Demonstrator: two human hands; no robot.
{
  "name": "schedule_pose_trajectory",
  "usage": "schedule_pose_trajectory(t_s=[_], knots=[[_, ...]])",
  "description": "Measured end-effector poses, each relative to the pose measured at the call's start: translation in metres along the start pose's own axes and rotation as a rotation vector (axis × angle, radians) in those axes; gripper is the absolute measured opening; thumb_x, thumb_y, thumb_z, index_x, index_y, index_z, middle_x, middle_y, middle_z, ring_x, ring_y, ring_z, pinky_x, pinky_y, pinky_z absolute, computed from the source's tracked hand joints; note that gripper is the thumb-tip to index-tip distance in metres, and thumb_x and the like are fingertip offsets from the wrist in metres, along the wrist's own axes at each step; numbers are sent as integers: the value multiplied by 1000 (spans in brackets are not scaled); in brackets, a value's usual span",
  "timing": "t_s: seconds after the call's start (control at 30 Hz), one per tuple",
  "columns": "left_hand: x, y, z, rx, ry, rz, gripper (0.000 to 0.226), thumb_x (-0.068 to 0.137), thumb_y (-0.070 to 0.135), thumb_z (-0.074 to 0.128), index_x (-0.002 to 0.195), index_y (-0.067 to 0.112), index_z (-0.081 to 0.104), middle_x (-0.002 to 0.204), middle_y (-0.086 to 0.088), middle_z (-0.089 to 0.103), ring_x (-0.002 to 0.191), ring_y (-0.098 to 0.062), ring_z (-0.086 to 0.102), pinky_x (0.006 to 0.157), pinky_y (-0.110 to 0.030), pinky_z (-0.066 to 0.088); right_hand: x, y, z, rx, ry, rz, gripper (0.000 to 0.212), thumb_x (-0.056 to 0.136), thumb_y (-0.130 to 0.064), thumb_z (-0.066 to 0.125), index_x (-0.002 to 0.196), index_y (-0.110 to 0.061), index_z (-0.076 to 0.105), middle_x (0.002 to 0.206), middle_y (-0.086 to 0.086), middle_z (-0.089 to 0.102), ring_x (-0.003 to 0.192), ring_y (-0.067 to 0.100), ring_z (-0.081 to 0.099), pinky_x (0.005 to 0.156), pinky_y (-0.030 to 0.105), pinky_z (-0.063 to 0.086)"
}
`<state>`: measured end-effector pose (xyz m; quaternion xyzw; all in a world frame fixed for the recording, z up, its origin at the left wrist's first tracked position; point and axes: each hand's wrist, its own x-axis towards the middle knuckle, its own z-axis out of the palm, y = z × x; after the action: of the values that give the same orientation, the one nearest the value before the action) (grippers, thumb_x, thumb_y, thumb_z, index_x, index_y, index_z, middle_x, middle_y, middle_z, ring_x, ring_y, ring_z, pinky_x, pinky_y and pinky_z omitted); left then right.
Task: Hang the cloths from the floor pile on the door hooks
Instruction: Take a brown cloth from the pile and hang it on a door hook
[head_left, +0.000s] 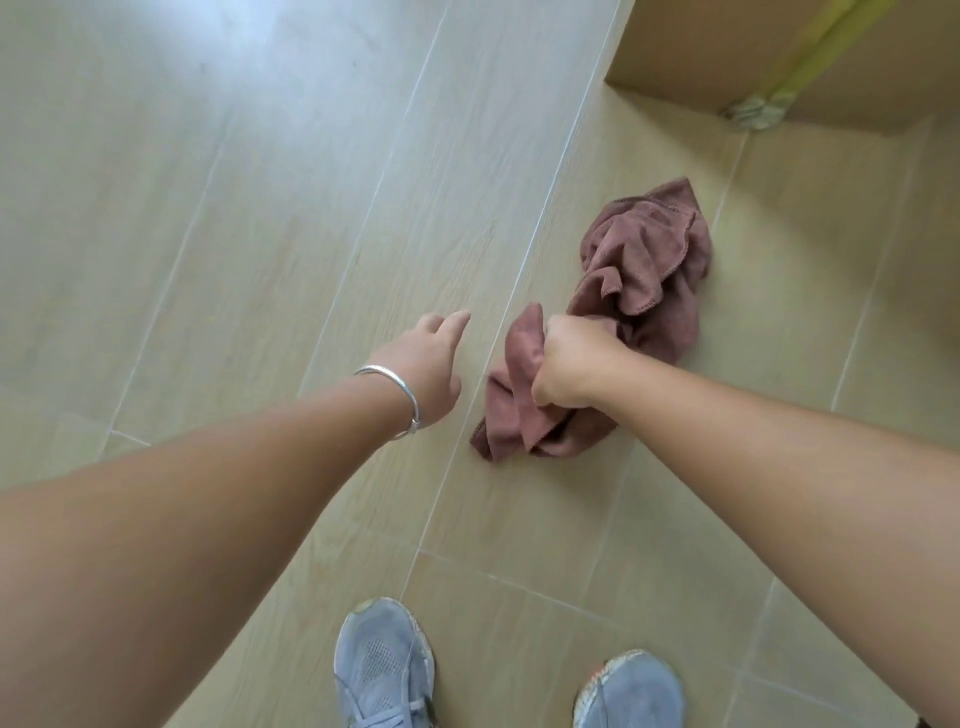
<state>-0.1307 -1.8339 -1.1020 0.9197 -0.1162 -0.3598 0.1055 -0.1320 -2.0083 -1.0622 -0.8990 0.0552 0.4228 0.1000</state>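
Cloths (644, 270), reddish-brown and crumpled, lie in a pile on the tiled floor (260, 208); how many pieces make up the pile cannot be told, since the folds run into one another. Nearest the camera, two grey-blue sneakers (384, 670) stand on the tiles, both cut off by the bottom edge. Above them both bare forearms reach forward and down. The right hand (571, 364) is closed in a fist round a bunch of one cloth (519, 395); its fingers are curled under and hidden from view, and cloth sticks out just above the knuckles and hangs down below the fist to the floor. Whether this gripped cloth is separate from the pile beyond the fingers or part of it is unclear. The left hand (431, 364), with a silver bangle (400, 400) at the wrist, holds nothing; its fingers (457, 322) are loosely extended, pointing ahead, just beside the gripped cloth. Farthest off, beyond the pile, a cardboard box (727, 62) with yellowish tape is cut off by the top right corner.
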Motion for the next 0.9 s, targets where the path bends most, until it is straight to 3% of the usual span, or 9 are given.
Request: schedule_pose_trajectory(t_s=[0.1, 0.3, 0.37, 0.43, 0.5, 0.63, 0.73, 0.83, 0.9], knots=[[-39, 9, -25, -13, -24, 9, 79, 89, 25, 56, 152, 29, 7, 151, 1, 25, 118, -25, 51, 83, -35, 49, -46, 2, -17, 92, -15, -10, 24, 79, -19, 59, 103, -14, 59, 109, 11, 61, 108, 32, 55, 88, 33, 47], [-113, 40, -104, -197, -8, 199, 100, 75, 32, 75, 150, 39, 8, 147, 8, 23, 109, -16, 51, 81, -28, 47, -153, -5, -101, 66, 26, -332, 26, 73, -11, 61, 94, -27, 58, 81, -10, 51, 80, 22, 55, 68, 38, 50], [-132, 53, -140, -275, 38, 285, 83, 73, 30, 76, 143, 37, 31, 141, 9, 32, 110, -11, 49, 84, -25, 45, -182, -12, -141, -15, 50, -423, 29, 74, -15, 63, 98, -30, 58, 84, -8, 48, 82, 22, 55, 71, 40, 49], [-148, 67, -178, -257, 95, 348, 38, 76, 26, 71, 113, 28, 59, 129, 8, 49, 109, -12, 52, 85, -28, 47, -208, -23, -184, -57, 63, -449, 34, 76, -18, 63, 107, -34, 60, 92, -7, 55, 92, 19, 56, 78, 36, 47], [-162, 75, -218, -168, 106, 316, 10, 78, 24, 64, 83, 26, 55, 102, 5, 62, 95, -21, 58, 75, -31, 47, -232, -37, -230, -98, 103, -424, 32, 77, -14, 57, 103, -32, 62, 87, -8, 65, 91, 15, 60, 77, 31, 48], [-194, 58, -295, -168, 207, 174, 20, 76, 25, 58, 69, 28, 39, 69, 5, 55, 69, -25, 52, 55, -29, 34, -278, -79, -316, -264, 258, -389, 33, 71, -3, 55, 92, -28, 61, 80, -2, 64, 76, 23, 62, 62, 31, 51], [-223, 25, -353, -166, 340, 110, 21, 79, 29, 56, 73, 30, 36, 67, 7, 50, 67, -24, 48, 51, -29, 26, -309, -125, -364, -345, 454, -471, 27, 80, -5, 53, 95, -26, 63, 80, -1, 61, 71, 21, 57, 57, 31, 47], [-254, -19, -402, -102, 427, 39, 13, 83, 31, 54, 94, 35, 48, 82, 10, 60, 79, -24, 58, 58, -29, 34, -332, -178, -401, -434, 582, -525, 23, 86, -8, 50, 94, -25, 64, 77, -2, 57, 66, 18, 51, 50, 25, 33], [-276, -56, -427, -34, 491, -41, 19, 85, 31, 51, 102, 37, 56, 92, 10, 65, 87, -23, 62, 63, -28, 37, -341, -213, -424, -492, 618, -527, 21, 87, -11, 48, 92, -25, 64, 80, -2, 58, 70, 20, 54, 56, 27, 38]])
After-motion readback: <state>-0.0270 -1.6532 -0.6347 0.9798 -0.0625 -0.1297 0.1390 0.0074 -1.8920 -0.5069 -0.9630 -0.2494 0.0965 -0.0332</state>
